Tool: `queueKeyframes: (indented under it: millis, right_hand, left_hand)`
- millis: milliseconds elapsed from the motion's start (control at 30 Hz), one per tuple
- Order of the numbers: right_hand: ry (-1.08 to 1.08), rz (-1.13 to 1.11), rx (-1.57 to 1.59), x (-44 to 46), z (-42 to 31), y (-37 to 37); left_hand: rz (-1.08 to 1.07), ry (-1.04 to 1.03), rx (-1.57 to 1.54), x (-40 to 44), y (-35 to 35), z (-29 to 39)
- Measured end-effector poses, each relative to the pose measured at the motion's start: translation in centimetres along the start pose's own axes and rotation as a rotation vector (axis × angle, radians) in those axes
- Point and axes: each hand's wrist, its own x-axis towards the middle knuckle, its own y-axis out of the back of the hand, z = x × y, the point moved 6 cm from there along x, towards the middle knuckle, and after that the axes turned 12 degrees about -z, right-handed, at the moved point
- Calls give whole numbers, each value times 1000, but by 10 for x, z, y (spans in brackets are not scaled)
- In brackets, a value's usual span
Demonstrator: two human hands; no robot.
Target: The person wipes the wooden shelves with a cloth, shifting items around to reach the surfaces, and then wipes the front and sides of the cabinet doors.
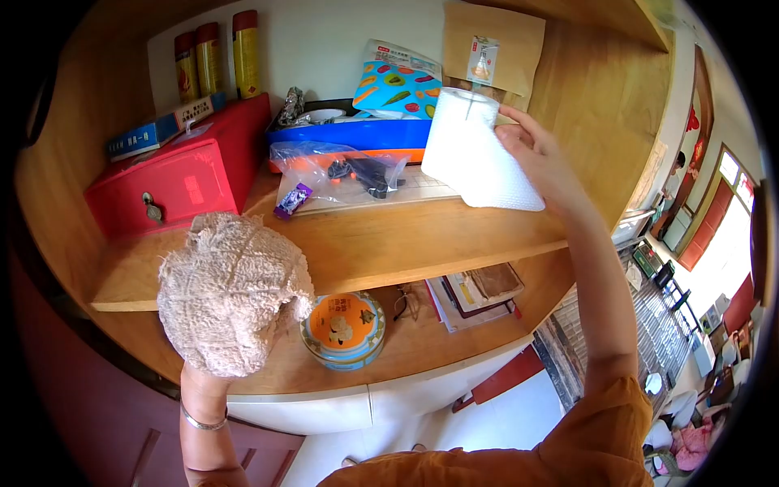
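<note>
A beige, crumpled cloth point(231, 292) covers my left hand, whose fingers are hidden under it; only the wrist with a bracelet shows. The cloth is in front of the shelf edge, below a red box point(162, 183) with a keyhole. At the right of the upper shelf, my right hand point(531, 154) holds a white paper roll point(466, 142) by its right side, the loose end hanging down. Left of the roll are a blue tray point(357, 136), a patterned packet point(398, 88) and a clear bag point(324, 166) with dark items.
Several cans, among them one yellow can point(246, 57), stand behind the red box. A brown paper bag point(519, 49) is at the back. On the lower shelf point(438, 353) are a round tin point(345, 329), glasses and books point(479, 292). A person point(675, 174) stands far right.
</note>
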Motion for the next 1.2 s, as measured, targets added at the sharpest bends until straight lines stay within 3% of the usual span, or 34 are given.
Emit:
queueKeyframes:
  millis: [67,167,233,367,433,533,600,700,767,833,900,967,1100,1200]
  right_hand:
    - [-5,-11,25,3,-4,-9]
    - [-7,-28,31,9,-6,-18]
    - [-5,-34,14,10,-5,-22]
    - [-54,36,38,12,1,-22]
    - [-66,92,74,10,3,-15]
    - [-95,268,-117,-4,-4,6]
    - [62,418,-241,-28,-24,15]
    - [131,439,-430,-74,-44,14]
    - [115,405,-538,-106,-40,17]
    - [105,356,-641,-131,-35,22]
    - [78,329,-678,-147,-22,30]
    - [112,329,-710,-160,-10,42]
    - [242,367,-850,-174,15,63]
    - [331,342,-886,-180,33,80]
  left_hand:
    - [23,-34,5,8,15,20]
    - [260,-366,365,7,37,60]
    - [149,-177,110,7,26,35]
    - [173,-345,382,13,31,55]
    - [157,-316,278,17,31,56]
    - [147,-323,240,20,29,53]
    - [191,-355,315,18,31,53]
    - [113,-297,335,15,27,44]
    - [118,-338,320,20,61,82]
    - [-101,-297,163,26,63,95]
    - [-189,-91,-222,28,44,77]
    - [-147,-318,58,39,57,122]
    - [-3,-522,254,58,40,184]
    - [-5,-547,253,77,21,231]
